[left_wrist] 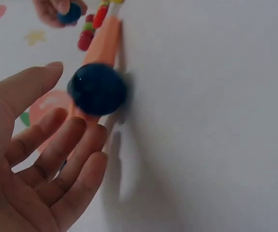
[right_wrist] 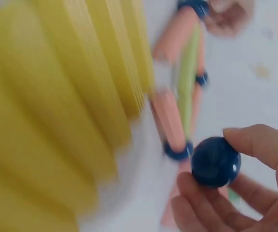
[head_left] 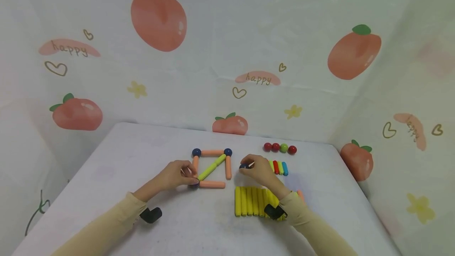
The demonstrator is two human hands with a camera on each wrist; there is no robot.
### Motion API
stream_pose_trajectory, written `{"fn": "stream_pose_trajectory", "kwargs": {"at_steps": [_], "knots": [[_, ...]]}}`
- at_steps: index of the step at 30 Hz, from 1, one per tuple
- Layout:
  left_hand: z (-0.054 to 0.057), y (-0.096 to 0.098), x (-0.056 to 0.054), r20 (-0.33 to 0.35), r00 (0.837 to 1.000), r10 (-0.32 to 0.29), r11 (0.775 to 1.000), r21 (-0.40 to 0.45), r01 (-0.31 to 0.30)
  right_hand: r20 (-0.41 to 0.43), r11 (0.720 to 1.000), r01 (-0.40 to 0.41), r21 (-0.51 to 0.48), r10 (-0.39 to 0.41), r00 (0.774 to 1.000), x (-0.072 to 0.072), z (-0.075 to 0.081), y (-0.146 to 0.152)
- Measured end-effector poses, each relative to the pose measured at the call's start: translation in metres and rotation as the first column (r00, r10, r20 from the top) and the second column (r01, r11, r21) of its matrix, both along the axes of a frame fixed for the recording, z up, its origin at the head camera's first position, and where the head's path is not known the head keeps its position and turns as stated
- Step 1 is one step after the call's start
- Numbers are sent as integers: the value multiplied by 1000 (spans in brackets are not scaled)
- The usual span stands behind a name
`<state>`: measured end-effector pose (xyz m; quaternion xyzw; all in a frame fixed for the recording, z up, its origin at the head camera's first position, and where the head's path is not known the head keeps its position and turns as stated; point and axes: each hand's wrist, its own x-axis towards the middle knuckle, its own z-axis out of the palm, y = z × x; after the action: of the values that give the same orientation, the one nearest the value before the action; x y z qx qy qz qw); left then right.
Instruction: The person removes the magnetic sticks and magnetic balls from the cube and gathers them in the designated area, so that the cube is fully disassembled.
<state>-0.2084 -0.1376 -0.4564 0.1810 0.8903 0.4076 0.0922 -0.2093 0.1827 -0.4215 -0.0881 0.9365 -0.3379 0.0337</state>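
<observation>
My right hand (head_left: 260,169) pinches a dark blue ball (right_wrist: 216,162) between thumb and fingers, to the right of a square frame. That frame has orange sticks (head_left: 212,185) as sides, dark blue balls (head_left: 228,152) at three corners and a yellow-green diagonal stick (head_left: 212,167). At the front right, the ends of two orange sticks stand apart with no ball between them. My left hand (head_left: 177,175) is at the front-left corner ball (left_wrist: 98,89). In the left wrist view its thumb and fingers are spread beside that ball, not closed round it.
A row of yellow sticks (head_left: 249,201) lies in front of my right hand, partly under the wrist. Behind that hand are short coloured sticks (head_left: 276,167), partly hidden. Farther back, red balls (head_left: 267,147) and a green ball (head_left: 284,148) form a row.
</observation>
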Motion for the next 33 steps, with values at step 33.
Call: {"fn": "stream_pose_trajectory", "kwargs": {"at_steps": [33], "knots": [[-17, -12, -86, 134, 988, 78, 996, 31, -83, 320, 726, 473, -499, -353, 880, -68, -34, 233]]}}
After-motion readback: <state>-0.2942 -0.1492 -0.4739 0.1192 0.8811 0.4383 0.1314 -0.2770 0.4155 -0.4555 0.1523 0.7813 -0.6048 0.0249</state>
